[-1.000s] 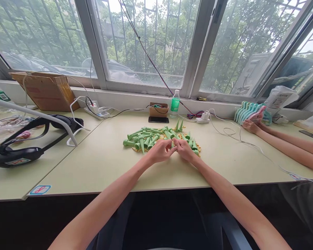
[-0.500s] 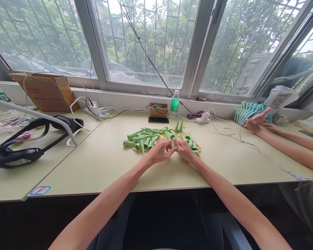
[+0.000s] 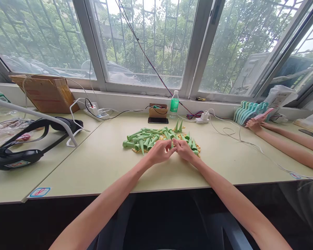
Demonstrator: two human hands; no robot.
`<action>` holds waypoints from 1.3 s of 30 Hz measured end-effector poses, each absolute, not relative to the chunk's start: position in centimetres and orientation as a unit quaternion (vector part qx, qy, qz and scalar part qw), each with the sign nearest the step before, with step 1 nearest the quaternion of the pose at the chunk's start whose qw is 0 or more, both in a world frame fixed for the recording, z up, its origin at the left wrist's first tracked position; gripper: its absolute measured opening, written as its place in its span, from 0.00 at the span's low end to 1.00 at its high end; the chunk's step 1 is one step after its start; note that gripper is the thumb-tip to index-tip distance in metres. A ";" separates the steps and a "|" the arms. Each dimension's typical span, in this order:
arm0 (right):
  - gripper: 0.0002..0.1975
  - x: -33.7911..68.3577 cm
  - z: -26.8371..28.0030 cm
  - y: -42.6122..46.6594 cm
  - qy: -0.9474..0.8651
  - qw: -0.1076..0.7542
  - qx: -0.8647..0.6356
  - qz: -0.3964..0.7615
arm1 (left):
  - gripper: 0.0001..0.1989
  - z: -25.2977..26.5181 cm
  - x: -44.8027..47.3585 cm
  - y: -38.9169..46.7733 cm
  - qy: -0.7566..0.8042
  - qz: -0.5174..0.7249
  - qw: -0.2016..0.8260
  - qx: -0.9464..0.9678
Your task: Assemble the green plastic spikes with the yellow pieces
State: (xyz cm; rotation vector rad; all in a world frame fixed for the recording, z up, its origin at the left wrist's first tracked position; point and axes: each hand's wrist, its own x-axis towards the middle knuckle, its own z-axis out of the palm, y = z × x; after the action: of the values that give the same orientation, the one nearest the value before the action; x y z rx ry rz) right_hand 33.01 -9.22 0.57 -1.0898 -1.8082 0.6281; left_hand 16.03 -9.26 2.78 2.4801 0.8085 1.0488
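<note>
My left hand [image 3: 160, 150] and my right hand [image 3: 183, 150] meet at the fingertips, just in front of a heap of green plastic cone-shaped spikes [image 3: 153, 140]. Both hands are closed in a pinch. Whatever they hold between them is small and hidden by the fingers. Small yellow pieces [image 3: 137, 150] lie under and among the spikes. Two green spikes [image 3: 181, 125] stand point up at the back of the heap.
Behind the heap are a phone [image 3: 158, 120], a small cardboard box [image 3: 158, 111] and a green-labelled bottle [image 3: 174, 103]. A black headset [image 3: 36, 139] lies left. White cables [image 3: 240, 137] cross the right side, where another person's hands [image 3: 255, 125] hold something pink beside turquoise hangers [image 3: 246, 113].
My hands stay pinched together in nearly the same place. At the right, the other person's hands have tilted the pink thing and raised it slightly.
</note>
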 end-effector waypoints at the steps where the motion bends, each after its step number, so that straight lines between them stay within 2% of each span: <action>1: 0.27 33.0 0.6 -9.2 -0.732 0.452 -0.442 0.254 | 0.14 2.8 16.0 -9.3 0.285 0.369 0.164 0.869; 28: 0.27 33.1 0.6 -9.2 -0.730 0.447 -0.446 0.264 | 0.12 2.9 16.0 -9.3 0.288 0.364 0.163 0.870; 39: 0.27 33.0 0.5 -8.9 -0.689 0.456 -0.439 0.352 | 0.07 2.6 16.0 -9.0 0.299 0.366 0.160 0.867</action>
State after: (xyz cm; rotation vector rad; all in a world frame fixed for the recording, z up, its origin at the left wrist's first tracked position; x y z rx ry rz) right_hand 32.97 -8.92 0.47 -1.0833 -1.7004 0.8683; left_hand 15.99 -8.97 2.58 2.4764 0.8540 1.0461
